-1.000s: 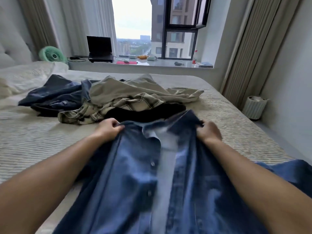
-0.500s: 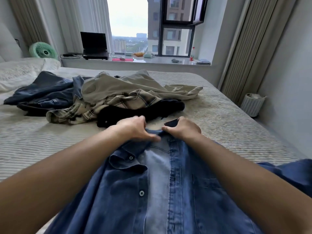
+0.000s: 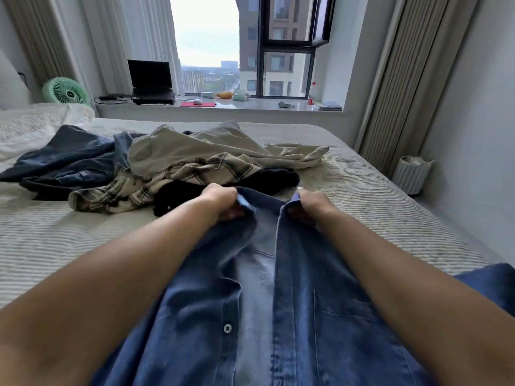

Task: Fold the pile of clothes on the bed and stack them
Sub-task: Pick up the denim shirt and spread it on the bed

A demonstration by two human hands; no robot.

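Fingers (image 3: 231, 211) of both hands curled round denim shirt (image 3: 292, 316) collar, bed (image 3: 55, 240)

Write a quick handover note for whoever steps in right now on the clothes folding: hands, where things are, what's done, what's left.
Left hand and right hand each grip the collar end of the denim shirt, spread front-up and unbuttoned on the bed.
Unfolded pile lies just beyond: beige, plaid, black and dark blue garments.
Done: shirt laid out.
Left: fold it, fold the pile, stack; no stack visible yet.
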